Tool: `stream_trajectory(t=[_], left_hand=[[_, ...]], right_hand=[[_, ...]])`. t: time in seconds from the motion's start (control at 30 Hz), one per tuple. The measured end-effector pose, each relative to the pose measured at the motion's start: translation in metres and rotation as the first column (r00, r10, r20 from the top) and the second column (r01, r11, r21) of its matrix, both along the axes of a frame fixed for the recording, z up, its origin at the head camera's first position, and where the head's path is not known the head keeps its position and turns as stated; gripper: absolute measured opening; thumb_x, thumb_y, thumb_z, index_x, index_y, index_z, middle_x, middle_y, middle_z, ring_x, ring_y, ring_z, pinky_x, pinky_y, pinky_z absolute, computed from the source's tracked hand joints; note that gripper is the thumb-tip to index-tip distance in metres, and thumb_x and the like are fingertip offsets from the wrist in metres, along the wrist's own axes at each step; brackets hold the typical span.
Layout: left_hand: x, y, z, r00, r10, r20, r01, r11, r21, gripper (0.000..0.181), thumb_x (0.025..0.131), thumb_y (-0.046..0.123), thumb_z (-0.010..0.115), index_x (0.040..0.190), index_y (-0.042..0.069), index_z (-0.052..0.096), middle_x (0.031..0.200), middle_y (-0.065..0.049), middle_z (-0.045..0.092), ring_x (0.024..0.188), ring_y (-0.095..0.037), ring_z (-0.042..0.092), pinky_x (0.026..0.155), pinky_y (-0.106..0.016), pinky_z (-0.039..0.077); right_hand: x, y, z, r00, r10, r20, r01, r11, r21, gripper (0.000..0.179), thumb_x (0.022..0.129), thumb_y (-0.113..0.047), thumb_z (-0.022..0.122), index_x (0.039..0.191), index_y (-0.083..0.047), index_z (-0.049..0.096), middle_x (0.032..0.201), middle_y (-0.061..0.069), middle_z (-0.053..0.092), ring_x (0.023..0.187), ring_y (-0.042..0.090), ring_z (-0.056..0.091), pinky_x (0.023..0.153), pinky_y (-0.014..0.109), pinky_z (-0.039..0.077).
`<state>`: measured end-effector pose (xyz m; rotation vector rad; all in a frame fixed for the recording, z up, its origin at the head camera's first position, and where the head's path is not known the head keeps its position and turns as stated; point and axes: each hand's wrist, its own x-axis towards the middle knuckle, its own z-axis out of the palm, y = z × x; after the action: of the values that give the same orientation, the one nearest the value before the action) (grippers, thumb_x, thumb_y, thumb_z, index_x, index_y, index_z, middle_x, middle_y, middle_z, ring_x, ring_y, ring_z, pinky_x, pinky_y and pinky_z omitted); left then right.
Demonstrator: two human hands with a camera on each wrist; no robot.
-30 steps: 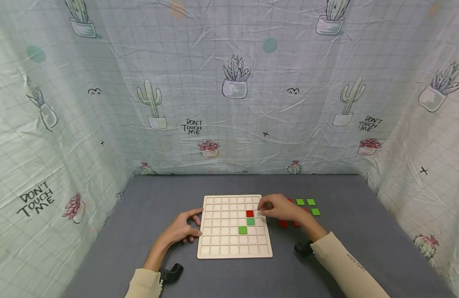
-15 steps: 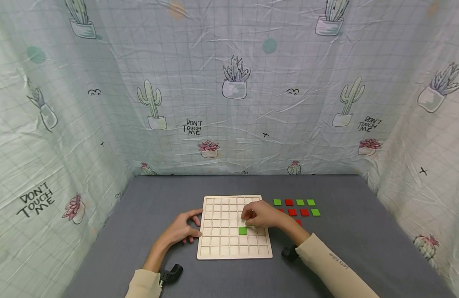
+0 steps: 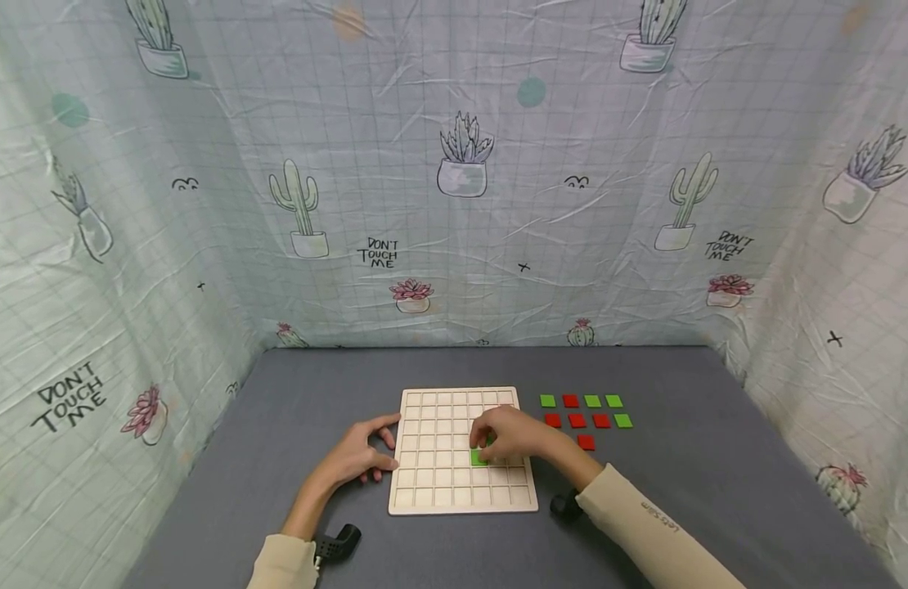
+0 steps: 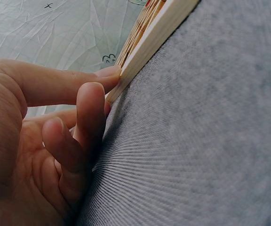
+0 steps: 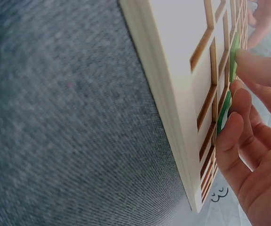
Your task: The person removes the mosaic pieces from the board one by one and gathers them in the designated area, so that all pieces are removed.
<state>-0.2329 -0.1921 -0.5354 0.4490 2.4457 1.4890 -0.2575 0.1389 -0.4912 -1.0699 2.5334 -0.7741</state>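
Note:
A pale wooden grid board (image 3: 432, 470) lies on the table. My left hand (image 3: 358, 450) rests at its left side, thumb and a fingertip against the edge, as the left wrist view also shows. Over the board's right half, my right hand (image 3: 507, 433) pinches at a light green square tile (image 3: 477, 458) with thumb and bent fingers. In the right wrist view a fingertip touches that tile, which lies low on the grid. A darker green tile (image 5: 224, 113) sits beside it, close to the other curled fingers. The hand hides the squares beneath it.
Right of the board, several red tiles (image 3: 577, 420) and green tiles (image 3: 613, 401) lie in loose rows on the grey table (image 3: 667, 466). A patterned cloth (image 3: 542, 213) hangs behind and at both sides. Each wrist wears a black camera (image 3: 339, 544).
My right hand has moved left from the board's right edge over its grid, then slightly nearer to the light green tile. It now covers the red tile seen earlier. My left hand stays put.

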Motion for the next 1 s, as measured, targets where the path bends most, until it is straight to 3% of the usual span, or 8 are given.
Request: stream_trajectory(t=[0.43,0.77,1.0], left_hand=[[0.0015,0.0,0.0005,1.0,-0.001,-0.001,0.001,1.0,0.021,0.083,0.08,0.005,0.082,0.155,0.007,0.047,0.105,-0.017,0.058,0.052,-0.018,0.061,0.04,-0.03,0.043],[0.0011,0.0003,0.0006,1.0,0.001,-0.008,-0.001,1.0,0.009,0.083,0.08,0.005,0.082,0.155,0.007,0.047,0.104,-0.016,0.059,0.052,-0.017,0.061,0.04,-0.03,0.043],[0.0015,0.0001,0.0007,1.0,0.004,-0.002,-0.004,1.0,0.011,0.083,0.079,0.005,0.081,0.155,0.006,0.047,0.104,-0.016,0.058,0.052,-0.018,0.061,0.04,-0.029,0.043]], right_hand=[[0.0041,-0.0012,0.0035,1.0,0.024,-0.004,-0.024,1.0,-0.007,0.011,0.085,-0.009,0.083,0.093,-0.015,0.077,0.084,-0.007,0.07,0.075,-0.001,0.057,0.072,0.019,0.05],[0.0041,-0.002,0.0045,1.0,0.001,0.026,-0.001,1.0,0.01,0.012,0.084,-0.009,0.083,0.092,-0.014,0.076,0.079,-0.009,0.064,0.07,-0.001,0.054,0.068,0.02,0.047],[0.0038,-0.0024,0.0025,0.999,-0.015,0.037,0.015,1.0,0.013,0.014,0.084,-0.009,0.083,0.092,-0.016,0.075,0.083,-0.008,0.065,0.075,0.001,0.055,0.07,0.02,0.048]])
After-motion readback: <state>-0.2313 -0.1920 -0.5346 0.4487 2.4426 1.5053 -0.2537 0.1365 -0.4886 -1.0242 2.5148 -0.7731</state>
